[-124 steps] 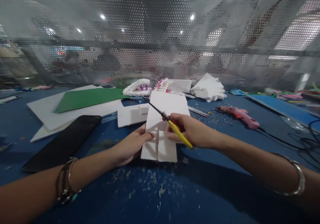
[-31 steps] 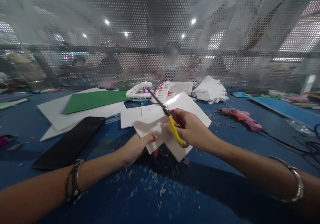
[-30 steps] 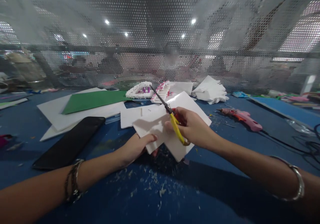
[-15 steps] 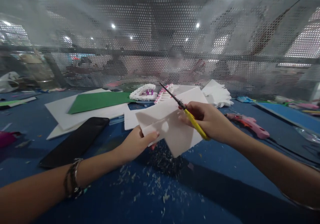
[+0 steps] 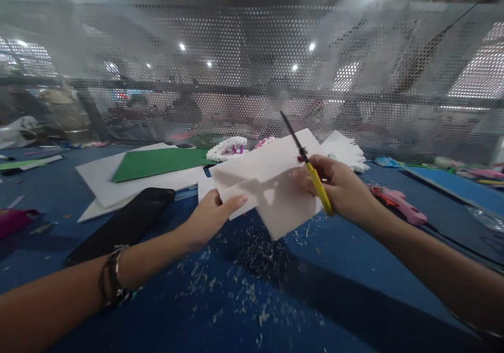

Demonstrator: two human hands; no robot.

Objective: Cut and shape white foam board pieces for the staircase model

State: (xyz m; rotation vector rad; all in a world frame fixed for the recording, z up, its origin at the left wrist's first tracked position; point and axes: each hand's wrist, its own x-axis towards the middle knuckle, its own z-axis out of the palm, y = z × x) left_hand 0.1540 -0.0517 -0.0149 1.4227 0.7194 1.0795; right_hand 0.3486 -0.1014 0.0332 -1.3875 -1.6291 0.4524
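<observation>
A bent piece of white foam sheet or card (image 5: 271, 158) is held up above the blue table, with a slit between its near flap and the rest. My left hand (image 5: 214, 211) pinches that near flap, thumb on top. My right hand (image 5: 334, 185) is wrapped round the yellow handles of a pair of scissors (image 5: 315, 179). The dark blades look closed and point up and away, over the white piece. Some of the right fingers also seem to touch its right side; whether they grip it I cannot tell.
White sheets (image 5: 98, 172) and a green sheet (image 5: 161, 164) lie left, behind a black flat case (image 5: 122, 219). A white fluffy ring-shaped piece (image 5: 226, 149) sits at the back. On the right are a pink glue gun (image 5: 403, 206) and a blue board (image 5: 460, 187). White scraps (image 5: 252, 290) litter the front.
The scissors have moved right and their blades have swung more upright, with my right hand shifting slightly right. The left hand keeps its pinch on the white piece. The view has tilted up a little.
</observation>
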